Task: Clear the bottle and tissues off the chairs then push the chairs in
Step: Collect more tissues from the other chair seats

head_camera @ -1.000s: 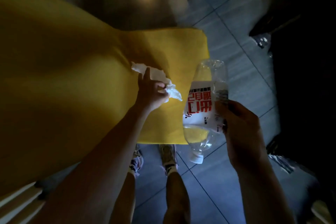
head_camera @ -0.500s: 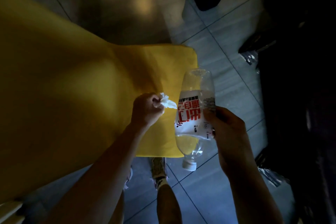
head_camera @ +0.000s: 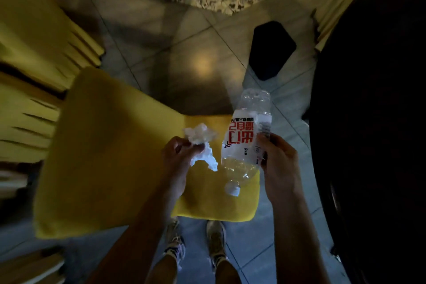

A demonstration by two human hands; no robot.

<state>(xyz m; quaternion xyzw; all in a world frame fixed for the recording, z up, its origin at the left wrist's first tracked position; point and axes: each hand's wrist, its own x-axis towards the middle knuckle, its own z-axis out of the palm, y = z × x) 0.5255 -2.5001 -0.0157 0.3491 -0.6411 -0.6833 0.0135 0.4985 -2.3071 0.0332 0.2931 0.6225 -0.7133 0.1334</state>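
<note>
The chair seat (head_camera: 103, 157) is showing a matt yellow, cloth-like cover. Over its front corner, the bottle (head_camera: 244, 143) is gleaming as clear, glossy, dented plastic and wearing a smooth white printed label. Beside it, the tissue (head_camera: 202, 143) is looking like crumpled matt paper. Beyond the seat, the floor tiles (head_camera: 184, 48) are shining smooth and glossy.

The left hand (head_camera: 182, 157) pinches a crumpled white paper tissue (head_camera: 202, 143) over the yellow padded chair seat (head_camera: 103, 157). The right hand (head_camera: 279, 163) grips a clear plastic bottle with a white-and-red label (head_camera: 244, 143) at the label band, white cap toward the person (lettering reads upside down). Tissue and bottle are just beside each other. A dark round table (head_camera: 368, 122) fills the right side, over grey floor tiles (head_camera: 184, 41).
</note>
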